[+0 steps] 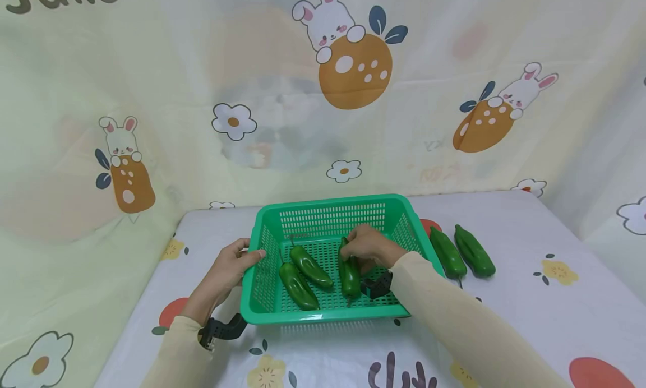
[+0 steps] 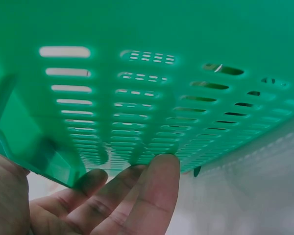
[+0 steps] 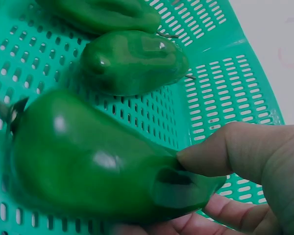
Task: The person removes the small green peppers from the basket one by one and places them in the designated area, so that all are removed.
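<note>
In right-wrist view, a tapering green pepper (image 3: 90, 159) is extending toward nine o'clock from the right hand (image 3: 279, 166), fingers clamping its tip, inside a rectangular green plastic basket (image 1: 323, 317); in head view, the left hand (image 1: 227, 269) is gripping its nine-o'clock side.

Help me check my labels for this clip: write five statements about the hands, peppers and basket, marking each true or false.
1. The right hand holds a pepper inside the green basket. True.
2. The left hand is holding a pepper. False: it holds the basket's left side, with its thumb at the rim.
3. Three peppers are within the basket, counting the one in hand. True.
4. Three peppers lie on the table outside the basket. False: only two peppers lie there, to its right.
5. All the visible peppers are green. True.
</note>
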Motion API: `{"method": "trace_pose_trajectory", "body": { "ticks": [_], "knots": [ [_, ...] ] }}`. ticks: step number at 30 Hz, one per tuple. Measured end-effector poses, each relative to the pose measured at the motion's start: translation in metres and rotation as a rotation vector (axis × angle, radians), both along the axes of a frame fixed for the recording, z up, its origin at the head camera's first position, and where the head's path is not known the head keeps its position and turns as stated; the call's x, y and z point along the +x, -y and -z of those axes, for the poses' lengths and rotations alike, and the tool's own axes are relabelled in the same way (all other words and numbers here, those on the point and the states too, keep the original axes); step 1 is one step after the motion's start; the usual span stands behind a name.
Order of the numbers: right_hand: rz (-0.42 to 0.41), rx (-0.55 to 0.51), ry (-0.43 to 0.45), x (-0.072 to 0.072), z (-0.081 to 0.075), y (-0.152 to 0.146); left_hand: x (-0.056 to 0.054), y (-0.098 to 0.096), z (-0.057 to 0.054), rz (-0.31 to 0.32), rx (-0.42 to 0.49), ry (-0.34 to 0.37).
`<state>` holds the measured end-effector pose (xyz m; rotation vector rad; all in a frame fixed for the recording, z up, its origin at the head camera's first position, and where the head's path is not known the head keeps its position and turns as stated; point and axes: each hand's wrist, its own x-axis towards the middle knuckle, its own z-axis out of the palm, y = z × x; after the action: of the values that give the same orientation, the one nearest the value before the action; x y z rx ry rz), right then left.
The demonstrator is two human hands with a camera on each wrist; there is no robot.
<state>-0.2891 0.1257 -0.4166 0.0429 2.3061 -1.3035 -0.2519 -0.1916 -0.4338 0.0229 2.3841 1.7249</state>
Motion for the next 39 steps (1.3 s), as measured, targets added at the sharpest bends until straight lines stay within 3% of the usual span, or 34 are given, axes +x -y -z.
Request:
{"method": "trace_pose_trajectory", "body": {
  "ticks": [13, 24, 39],
  "knots": [
    [0.052, -0.001, -0.071, -0.001, -0.003, -0.004, 0.0, 0.0, 0.0, 0.003, -0.006, 0.006],
    [0.051, -0.012, -0.082, -0.003, -0.012, -0.01, -0.001, -0.001, 0.0, 0.002, -0.008, 0.008],
    [0.054, -0.053, -0.105, -0.004, -0.051, -0.035, -0.001, -0.001, 0.0, 0.006, -0.005, 0.009]
  ]
}}
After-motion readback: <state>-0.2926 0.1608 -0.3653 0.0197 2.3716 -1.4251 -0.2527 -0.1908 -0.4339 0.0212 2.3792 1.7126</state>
